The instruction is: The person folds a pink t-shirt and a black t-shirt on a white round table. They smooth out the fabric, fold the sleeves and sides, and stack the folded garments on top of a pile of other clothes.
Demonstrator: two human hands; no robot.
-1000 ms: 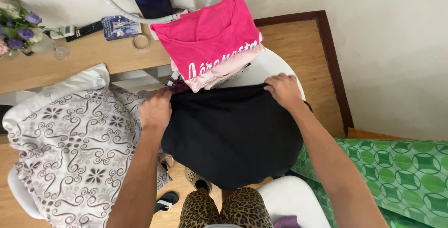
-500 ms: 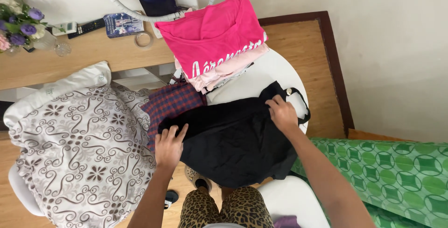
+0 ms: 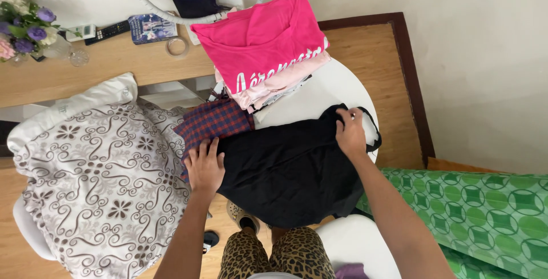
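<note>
Both hands sit on a soft black garment [image 3: 291,173]. Left hand [image 3: 204,166] presses flat, fingers spread; right hand [image 3: 350,133] pinches its crumpled edge.

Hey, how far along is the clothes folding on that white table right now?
Done, apparently: a folded stack topped by a pink shirt sits at the back of the white table. In hand: the black garment, left hand pressing its left edge, right hand gripping its top corner; it is only partly folded. Left: that fold, and seemingly the plaid garment beside it.
</note>
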